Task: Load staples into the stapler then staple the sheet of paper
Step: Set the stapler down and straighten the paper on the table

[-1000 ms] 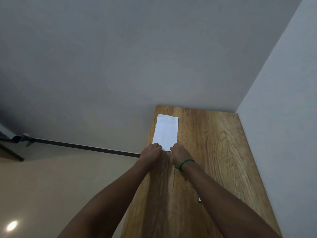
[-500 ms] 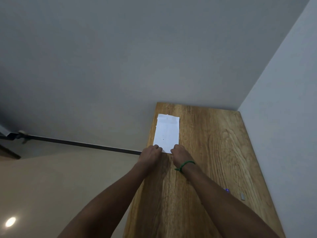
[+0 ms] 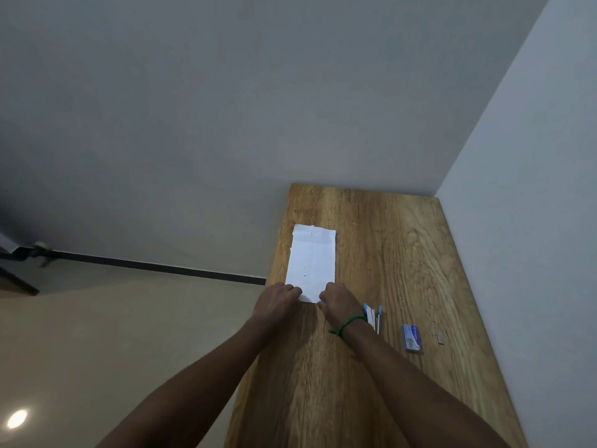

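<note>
A white folded sheet of paper [image 3: 312, 261] lies flat on the wooden table [image 3: 403, 253], near its left edge. My left hand [image 3: 277, 302] and my right hand [image 3: 337, 300] both pinch the sheet's near edge, fingers curled onto it. A green band sits on my right wrist. Just right of that wrist lies a blue and white stapler [image 3: 373, 316], partly hidden by my forearm. Further right rest a small blue staple box [image 3: 411, 338] and a short grey strip of staples [image 3: 439, 338].
Grey walls close the table at the back and along the right side [image 3: 517, 221]. The table's left edge drops to a beige floor [image 3: 97, 350] with a dark baseboard line. Bare wood lies beyond the paper and toward me.
The view has tilted down, so the stapler, staple box and staple strip now show at the right. Both hands stay on the paper's near edge.
</note>
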